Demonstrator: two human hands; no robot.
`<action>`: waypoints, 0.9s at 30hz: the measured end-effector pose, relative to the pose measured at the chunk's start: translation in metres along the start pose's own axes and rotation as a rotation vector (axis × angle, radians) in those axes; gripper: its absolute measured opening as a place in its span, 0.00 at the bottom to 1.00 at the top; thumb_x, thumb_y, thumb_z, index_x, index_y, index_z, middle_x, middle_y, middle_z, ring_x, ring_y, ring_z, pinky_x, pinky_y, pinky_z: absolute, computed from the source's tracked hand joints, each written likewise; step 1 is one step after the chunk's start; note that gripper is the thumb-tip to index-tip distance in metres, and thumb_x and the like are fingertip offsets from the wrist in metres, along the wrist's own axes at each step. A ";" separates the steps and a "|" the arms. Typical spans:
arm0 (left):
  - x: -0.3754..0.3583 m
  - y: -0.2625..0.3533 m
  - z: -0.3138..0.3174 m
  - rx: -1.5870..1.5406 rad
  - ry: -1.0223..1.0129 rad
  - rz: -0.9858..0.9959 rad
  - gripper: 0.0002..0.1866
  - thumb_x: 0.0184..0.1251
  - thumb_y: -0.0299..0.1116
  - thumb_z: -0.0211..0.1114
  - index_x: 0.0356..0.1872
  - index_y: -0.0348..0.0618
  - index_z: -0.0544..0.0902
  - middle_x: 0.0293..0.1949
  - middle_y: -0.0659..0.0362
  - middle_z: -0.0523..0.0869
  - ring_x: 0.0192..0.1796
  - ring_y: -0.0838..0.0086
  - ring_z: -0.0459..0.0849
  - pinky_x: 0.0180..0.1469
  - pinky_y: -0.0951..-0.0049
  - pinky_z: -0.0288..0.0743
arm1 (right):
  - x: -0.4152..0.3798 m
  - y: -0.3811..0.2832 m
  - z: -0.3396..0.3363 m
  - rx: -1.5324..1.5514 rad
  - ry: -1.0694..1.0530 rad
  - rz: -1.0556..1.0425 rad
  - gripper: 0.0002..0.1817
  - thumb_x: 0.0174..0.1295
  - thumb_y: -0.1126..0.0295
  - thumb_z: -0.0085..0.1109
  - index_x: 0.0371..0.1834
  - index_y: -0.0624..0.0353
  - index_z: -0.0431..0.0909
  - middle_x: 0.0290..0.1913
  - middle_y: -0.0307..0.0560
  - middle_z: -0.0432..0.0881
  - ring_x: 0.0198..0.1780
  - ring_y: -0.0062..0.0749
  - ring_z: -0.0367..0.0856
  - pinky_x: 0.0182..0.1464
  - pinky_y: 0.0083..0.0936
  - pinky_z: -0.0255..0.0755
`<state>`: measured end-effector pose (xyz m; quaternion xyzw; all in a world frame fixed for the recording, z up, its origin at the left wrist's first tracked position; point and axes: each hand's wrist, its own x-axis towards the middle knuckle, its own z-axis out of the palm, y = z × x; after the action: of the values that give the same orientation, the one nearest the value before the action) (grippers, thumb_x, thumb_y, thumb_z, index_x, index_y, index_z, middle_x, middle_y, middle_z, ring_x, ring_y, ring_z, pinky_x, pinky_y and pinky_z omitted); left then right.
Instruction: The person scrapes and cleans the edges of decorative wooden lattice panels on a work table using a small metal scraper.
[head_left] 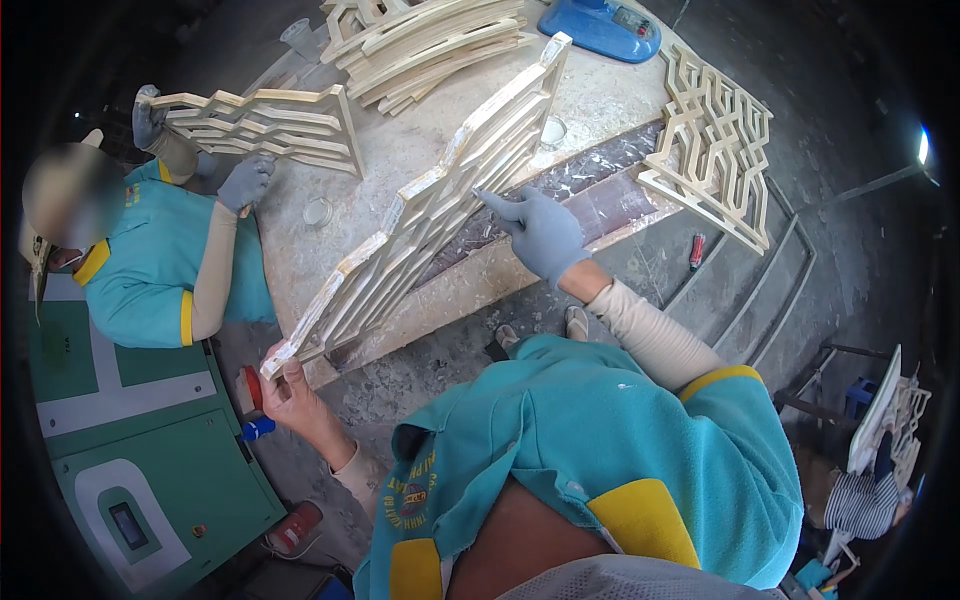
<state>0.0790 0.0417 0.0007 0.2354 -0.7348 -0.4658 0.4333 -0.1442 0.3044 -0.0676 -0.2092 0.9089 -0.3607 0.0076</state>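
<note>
A pale wooden lattice panel [415, 205] with a zigzag edge stands tilted on the worktable, running from lower left to upper right. At its near lower corner, my bare left hand [290, 398] is closed, with thumb and fingers around the frame's end. My right hand [545, 235] wears a grey glove and is beside the panel's slats. Its index finger stretches out to the lattice, while its other fingers are partly hidden. White smears show along the panel's top edge.
Across the table [300, 240], a co-worker [165, 265] holds another lattice panel [270, 125]. Stacked wooden pieces [430, 45], a blue scale-like device [600, 30] and a small round container [318, 211] sit there. A lattice panel [710, 140] overhangs the right end. A red-handled tool [697, 252] is beyond the edge.
</note>
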 end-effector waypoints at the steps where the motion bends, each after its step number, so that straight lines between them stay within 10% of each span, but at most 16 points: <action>1: 0.000 0.000 -0.001 0.003 0.000 -0.002 0.16 0.71 0.36 0.69 0.47 0.29 0.83 0.44 0.55 0.86 0.46 0.74 0.82 0.55 0.73 0.74 | 0.000 0.001 -0.005 0.029 -0.066 -0.010 0.24 0.65 0.70 0.56 0.62 0.30 0.81 0.36 0.52 0.78 0.37 0.50 0.81 0.42 0.41 0.76; 23: -0.003 -0.001 -0.006 0.016 -0.032 -0.005 0.16 0.70 0.36 0.69 0.47 0.29 0.83 0.45 0.56 0.85 0.46 0.75 0.81 0.55 0.74 0.73 | 0.015 0.007 -0.035 0.123 -0.166 0.007 0.18 0.65 0.70 0.57 0.55 0.38 0.86 0.30 0.54 0.80 0.35 0.47 0.82 0.42 0.40 0.75; 27: -0.007 0.003 -0.006 0.029 -0.039 0.000 0.16 0.70 0.35 0.69 0.47 0.29 0.83 0.45 0.56 0.86 0.47 0.74 0.81 0.55 0.74 0.74 | 0.027 0.026 -0.032 -0.207 0.134 0.068 0.24 0.65 0.70 0.56 0.63 0.31 0.80 0.36 0.53 0.79 0.36 0.47 0.83 0.41 0.41 0.76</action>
<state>0.0881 0.0450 0.0019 0.2327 -0.7498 -0.4595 0.4153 -0.1841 0.3312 -0.0571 -0.1531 0.9464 -0.2775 -0.0627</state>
